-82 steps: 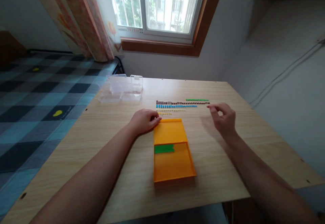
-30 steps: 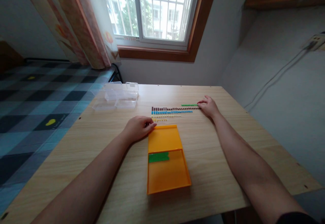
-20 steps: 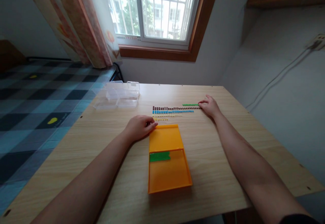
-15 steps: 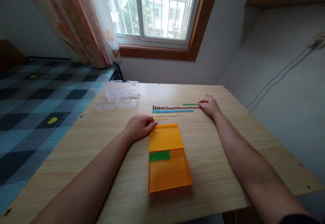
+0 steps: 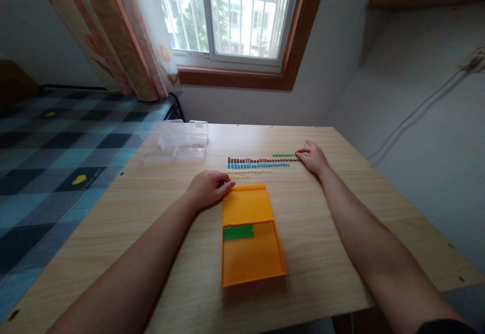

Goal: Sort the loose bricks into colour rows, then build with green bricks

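Note:
Bent fingers and thumb of my left hand [image 5: 209,189] come together at the far left corner of an open orange plastic box [image 5: 278,248]. Whatever they may hold is hidden. Inside the box's near half lies a flat block of green pieces [image 5: 238,232] along the hinge side. Farther off, my right hand [image 5: 312,157] pinches at the right end of a row of small green pieces [image 5: 283,155]. Nearer rows of tiny pieces are dark brown [image 5: 261,160], blue [image 5: 257,165] and yellow [image 5: 240,177].
Clear plastic cases [image 5: 184,142] stand at the far left of the wooden table [image 5: 170,283]. A bed with a checked cover [image 5: 76,142] is beyond the table's left side. A window sill [image 5: 235,79] and walls lie behind and to the right.

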{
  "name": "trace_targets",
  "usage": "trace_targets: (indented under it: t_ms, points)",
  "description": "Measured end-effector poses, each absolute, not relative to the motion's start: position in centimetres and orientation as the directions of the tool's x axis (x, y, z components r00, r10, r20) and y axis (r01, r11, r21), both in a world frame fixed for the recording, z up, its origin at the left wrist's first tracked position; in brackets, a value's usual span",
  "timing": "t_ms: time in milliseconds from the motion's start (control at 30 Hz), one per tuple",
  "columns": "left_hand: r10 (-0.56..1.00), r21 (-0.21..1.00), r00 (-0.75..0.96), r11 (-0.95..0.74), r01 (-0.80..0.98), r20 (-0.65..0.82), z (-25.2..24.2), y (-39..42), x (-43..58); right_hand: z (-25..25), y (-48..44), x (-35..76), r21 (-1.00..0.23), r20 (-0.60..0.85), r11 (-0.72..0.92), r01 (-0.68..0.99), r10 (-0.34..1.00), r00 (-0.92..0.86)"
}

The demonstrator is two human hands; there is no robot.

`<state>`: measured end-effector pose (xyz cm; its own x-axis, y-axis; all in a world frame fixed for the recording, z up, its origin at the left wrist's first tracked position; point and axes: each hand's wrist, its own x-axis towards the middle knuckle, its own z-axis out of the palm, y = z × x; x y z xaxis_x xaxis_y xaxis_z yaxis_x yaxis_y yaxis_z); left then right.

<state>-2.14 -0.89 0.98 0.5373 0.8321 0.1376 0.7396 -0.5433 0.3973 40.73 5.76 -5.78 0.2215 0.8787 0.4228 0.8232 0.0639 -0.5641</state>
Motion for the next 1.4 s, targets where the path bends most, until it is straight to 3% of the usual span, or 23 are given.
trace_targets:
  t_ms: [833,1067,1400]
  points:
    - [0.831,0.398,0.538,-0.545,0.738,0.141,1.0,-0.9,-2.1,-6.0,5.8,40.8,-0.594,0.381,0.013,0.804,0.885,0.266]
    - [0.829,0.392,0.541,-0.549,0.738,0.143,1.0,-0.9,-2.1,-6.0,5.9,41.0,-0.732,0.42,0.074,0.677,0.832,0.363]
    - [0.825,0.407,0.547,-0.552,0.728,0.141,0.9,-0.8,-2.1,-3.5,4.3,41.0,-0.808,0.482,0.107,0.579,0.687,0.545]
